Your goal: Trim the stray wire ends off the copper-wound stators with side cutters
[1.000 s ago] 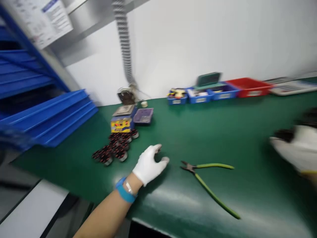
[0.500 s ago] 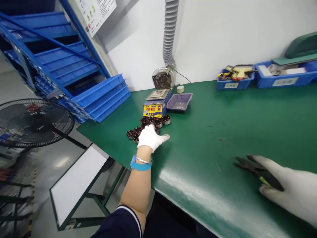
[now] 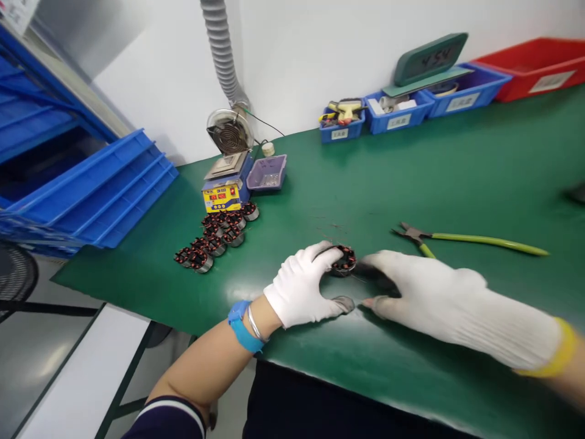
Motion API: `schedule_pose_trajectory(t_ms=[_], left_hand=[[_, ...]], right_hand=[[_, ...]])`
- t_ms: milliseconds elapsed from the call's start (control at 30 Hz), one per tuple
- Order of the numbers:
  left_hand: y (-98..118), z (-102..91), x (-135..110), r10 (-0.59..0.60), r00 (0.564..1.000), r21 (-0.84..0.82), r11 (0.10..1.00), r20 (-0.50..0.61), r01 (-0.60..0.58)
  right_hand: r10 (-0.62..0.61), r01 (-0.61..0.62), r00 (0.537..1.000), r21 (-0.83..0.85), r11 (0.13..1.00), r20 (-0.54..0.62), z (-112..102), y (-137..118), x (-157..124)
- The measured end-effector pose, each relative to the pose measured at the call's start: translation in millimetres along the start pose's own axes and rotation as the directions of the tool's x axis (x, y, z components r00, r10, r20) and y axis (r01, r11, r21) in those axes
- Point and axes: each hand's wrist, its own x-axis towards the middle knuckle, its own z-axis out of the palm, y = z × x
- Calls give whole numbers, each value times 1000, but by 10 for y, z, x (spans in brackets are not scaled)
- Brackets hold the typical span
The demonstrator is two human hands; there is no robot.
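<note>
A wound motor stator [image 3: 343, 262], dark with copper windings, is in front of me over the green table. My left hand [image 3: 306, 283], in a white glove, has its fingers curled on the stator's left side, while the thumb lies lower and apart from it. From the right, my gloved right hand [image 3: 411, 283] reaches to the stator with thumb and forefinger spread and nothing between them. Its forefinger tip is blurred, so touch with the stator is unclear. Green-handled cutting pliers [image 3: 475, 239] lie beyond the right hand with their jaws parted.
More stators [image 3: 217, 235] stand in a cluster before the yellow-fronted heating unit [image 3: 222, 198]. Beside it is a purple tray [image 3: 267, 174]. Blue bins [image 3: 340, 133] and a red bin [image 3: 543, 70] line the wall. Thin wire scraps [image 3: 336, 225] lie on the green table [image 3: 292, 213].
My left hand has come from the stator cluster toward me with one stator. My right hand has let go of the pliers and moved left to the stator. The view has turned right.
</note>
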Motion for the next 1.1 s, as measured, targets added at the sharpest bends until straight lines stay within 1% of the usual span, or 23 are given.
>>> schedule_pose_trajectory(t_ms=[33, 67, 100, 167, 233, 300, 367, 433, 533, 600, 667, 700, 733, 767, 800, 833, 900, 933, 1000, 1033, 1100], left_hand=[[9, 15, 7, -4, 1000, -24, 1000, 24, 4], [17, 20, 13, -32, 999, -36, 999, 34, 33], [23, 18, 19, -76, 996, -39, 996, 37, 78], [24, 6, 30, -147, 988, -51, 987, 56, 150], [7, -1, 44, -156, 985, -86, 983, 75, 163], [-21, 8, 64, -130, 989, -120, 983, 63, 137], [-47, 23, 87, -123, 992, -122, 984, 28, 126], [-69, 28, 110, -140, 990, -113, 984, -10, 138], [-125, -6, 131, -185, 978, -149, 974, -100, 169], [-178, -58, 125, -231, 952, -218, 958, -203, 186], [-211, -122, 94, -283, 909, -289, 937, -306, 194], [-206, -153, 70, -306, 891, -319, 927, -336, 198], [-182, -180, 41, -326, 882, -345, 916, -341, 205], [-139, -201, 11, -345, 883, -364, 904, -319, 222], [-80, -213, -19, -363, 891, -368, 895, -272, 252], [-11, -218, -45, -376, 903, -348, 891, -208, 291], [129, -209, -84, -396, 916, -234, 898, -61, 373], [184, -200, -95, -404, 915, -161, 903, 5, 400], [233, -188, -107, -388, 917, -55, 917, 93, 394], [226, -188, -110, -362, 925, -41, 928, 118, 369], [166, -200, -112, -270, 949, -79, 955, 162, 285]], right_hand=[[14, -12, 999, -39, 999, 46, 12, -80, -18], [22, -16, 996, -70, 997, 83, 26, -126, -25], [22, -13, 994, -85, 996, 106, 36, -142, -23], [2, 6, 991, -57, 998, 131, 45, -119, 4], [-6, 9, 988, -13, 1000, 157, 40, -76, 45], [-12, 8, 988, 25, 1000, 156, 36, -52, 84], [-32, 23, 990, 65, 998, 138, 48, -47, 105], [-66, 57, 993, 88, 994, 94, 84, -43, 96], [-165, 164, 986, 89, 982, 7, 170, -19, 45], [-261, 261, 965, 81, 962, -8, 229, 1, 27], [-351, 352, 936, 48, 935, -22, 273, 12, 51], [-389, 391, 920, 25, 920, -46, 283, 13, 78], [-414, 416, 907, 3, 909, -77, 281, 12, 109], [-418, 419, 902, -9, 908, -104, 266, 9, 137], [-395, 397, 912, -3, 918, -114, 239, 4, 158], [-352, 356, 931, 25, 934, -94, 202, -3, 166], [-234, 230, 972, 107, 967, 31, 112, -29, 141], [-179, 164, 978, 134, 977, 107, 67, -46, 115], [-113, 82, 970, 147, 986, 217, 0, -86, 59], [-96, 62, 966, 145, 987, 241, -20, -104, 39], [-72, 32, 964, 156, 987, 257, -33, -127, 20]])
